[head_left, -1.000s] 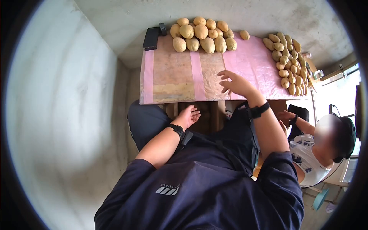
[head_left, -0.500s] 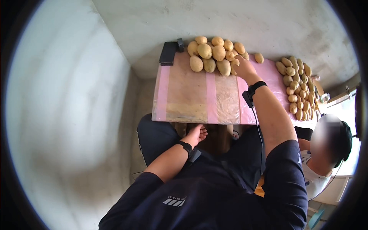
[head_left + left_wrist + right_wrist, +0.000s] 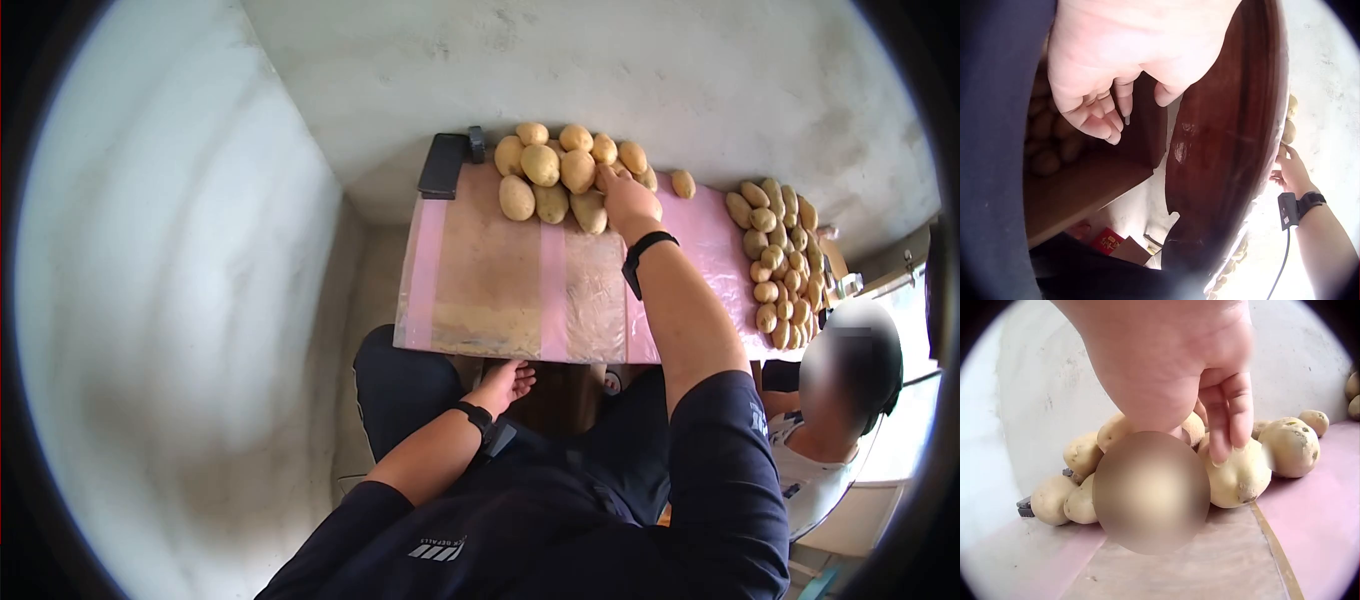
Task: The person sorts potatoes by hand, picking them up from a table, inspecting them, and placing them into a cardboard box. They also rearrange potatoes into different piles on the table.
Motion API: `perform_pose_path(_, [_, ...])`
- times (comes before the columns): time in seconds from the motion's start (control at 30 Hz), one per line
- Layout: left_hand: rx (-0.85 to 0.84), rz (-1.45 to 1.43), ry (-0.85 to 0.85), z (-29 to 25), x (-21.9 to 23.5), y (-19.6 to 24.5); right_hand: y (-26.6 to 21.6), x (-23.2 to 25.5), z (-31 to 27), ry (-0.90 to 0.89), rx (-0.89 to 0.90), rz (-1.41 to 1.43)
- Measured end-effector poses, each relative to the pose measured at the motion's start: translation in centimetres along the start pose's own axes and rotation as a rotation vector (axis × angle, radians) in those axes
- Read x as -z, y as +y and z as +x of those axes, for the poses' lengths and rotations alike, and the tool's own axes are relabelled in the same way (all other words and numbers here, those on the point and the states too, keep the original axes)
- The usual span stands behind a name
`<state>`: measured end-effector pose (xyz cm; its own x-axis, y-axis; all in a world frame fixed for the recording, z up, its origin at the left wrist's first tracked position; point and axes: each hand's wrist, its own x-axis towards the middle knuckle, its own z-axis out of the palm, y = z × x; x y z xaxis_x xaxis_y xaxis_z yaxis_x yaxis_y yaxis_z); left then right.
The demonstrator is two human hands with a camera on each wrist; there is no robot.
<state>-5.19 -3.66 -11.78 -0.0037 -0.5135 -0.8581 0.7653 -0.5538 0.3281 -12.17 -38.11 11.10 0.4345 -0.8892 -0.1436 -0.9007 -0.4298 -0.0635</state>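
My right hand (image 3: 632,205) reaches over the right end of a heap of potatoes (image 3: 540,165) at the back of the table. In the right wrist view, two nearly straight fingers (image 3: 1238,409) touch a pale potato (image 3: 1241,478) in front. Another potato (image 3: 1192,429) shows between the fingers and the thumb base; a blurred disc covers the thumb tip. My left hand (image 3: 505,385) hangs palm up at the table's near edge, fingers loosely curled around nothing. In the left wrist view, it is above a cardboard box (image 3: 1094,194) with potatoes inside (image 3: 1047,134).
A cardboard-and-pink-film tabletop (image 3: 490,290) lies before me. A black phone (image 3: 442,165) is at its back left corner. More potatoes (image 3: 780,260) are heaped at the right end, and a lone potato (image 3: 683,183) lies between heaps. Another person (image 3: 815,455) sits at right.
My right hand has moved from above the middle of the table onto the potato heap, its fingers reaching in among the potatoes. My left hand stays by the near edge.
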Motion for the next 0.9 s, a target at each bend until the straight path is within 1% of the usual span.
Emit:
perform_pose_path(0.2, [-0.006, 0.015, 0.019, -0.2, 0.1, 0.2, 0.8, -1.0, 1.1, 0.022, -0.001, 0.035])
perform_pose_path(0.27, [0.016, 0.014, 0.006, -0.2, 0.2, 0.5, 1.4, -2.2, 2.0, 0.13, 0.0, 0.092])
perform_pose_path(0.3, [0.019, 0.016, -0.007, -0.2, 0.2, 0.4, 1.9, -2.2, 2.0, 0.131, 0.0, 0.088])
perform_pose_path(0.37, [0.012, 0.021, -0.029, -0.3, 0.1, 0.4, 2.6, -1.7, 1.6, 0.155, -0.013, 0.229])
perform_pose_path(0.4, [0.007, 0.028, -0.05, -0.5, 0.0, 0.4, 2.9, -1.3, 1.0, 0.159, -0.016, 0.226])
perform_pose_path(0.47, [0.007, 0.023, -0.064, -0.4, -0.2, 0.3, 3.5, -0.4, -0.5, 0.098, -0.028, 0.617])
perform_pose_path(0.5, [0.028, 0.013, -0.071, -0.4, -0.1, 0.5, 3.6, -0.4, -0.7, 0.09, -0.042, 0.607])
perform_pose_path(0.57, [0.007, 0.012, -0.082, 0.1, 0.2, 0.1, 4.1, -0.4, -2.4, 0.141, -0.023, 0.848])
perform_pose_path(0.63, [-0.011, 0.014, -0.09, 0.4, 0.3, -0.1, 3.9, 1.6, -5.3, 0.127, -0.01, 0.894])
perform_pose_path(0.7, [0.007, -0.017, -0.107, 0.5, 0.5, -0.1, 3.7, 3.0, -8.9, 0.012, -0.006, 1.138])
perform_pose_path(0.73, [0.037, -0.021, -0.107, 0.4, 0.6, 0.2, 3.8, 2.6, -9.3, -0.007, -0.007, 1.212])
perform_pose_path(0.77, [0.037, -0.021, -0.108, 0.2, 0.6, 0.0, 4.0, 2.5, -10.9, -0.007, -0.008, 1.212])
perform_pose_path(0.83, [0.013, -0.022, -0.125, 0.1, 0.4, -0.2, 3.9, 3.1, -14.4, -0.018, 0.018, 1.445])
perform_pose_path(0.87, [0.012, 0.0, -0.124, -0.3, 0.2, -0.1, 3.9, 3.2, -16.0, -0.042, -0.012, 1.536])
perform_pose_path(0.9, [0.013, 0.001, -0.122, -0.5, 0.0, 0.0, 4.0, 2.7, -17.2, -0.049, -0.029, 1.533])
